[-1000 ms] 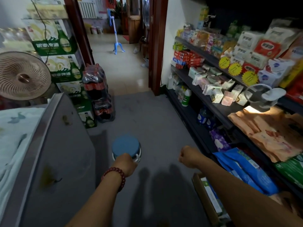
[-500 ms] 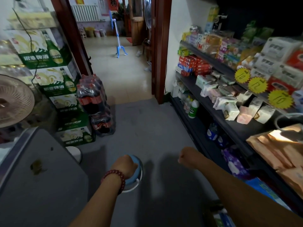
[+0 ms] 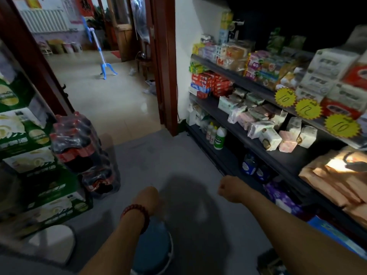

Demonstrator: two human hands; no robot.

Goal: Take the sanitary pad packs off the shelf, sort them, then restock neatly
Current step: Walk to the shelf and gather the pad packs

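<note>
Soft pastel sanitary pad packs (image 3: 258, 124) lie in a loose row on the middle board of the dark shelf unit (image 3: 224, 121) at my right. Yellow price tags (image 3: 307, 109) hang on the board above them. My left hand (image 3: 148, 196), with a red bead bracelet at the wrist, is curled into a fist over the grey floor and holds nothing I can see. My right hand (image 3: 230, 188) is also a fist, out in front of the low shelf and well short of the packs.
A round blue stool (image 3: 154, 249) stands on the floor under my left forearm. Wrapped cola bottles (image 3: 79, 147) and green cartons (image 3: 29, 135) line the left side. Bleach bottles (image 3: 219, 137) and brown packets (image 3: 337, 181) fill the shelves. An open doorway lies ahead.
I have moved forward along the aisle: the blue stool slid from ahead of my left hand to under my forearm, and the pad shelf came closer. Both hands stayed fisted.
</note>
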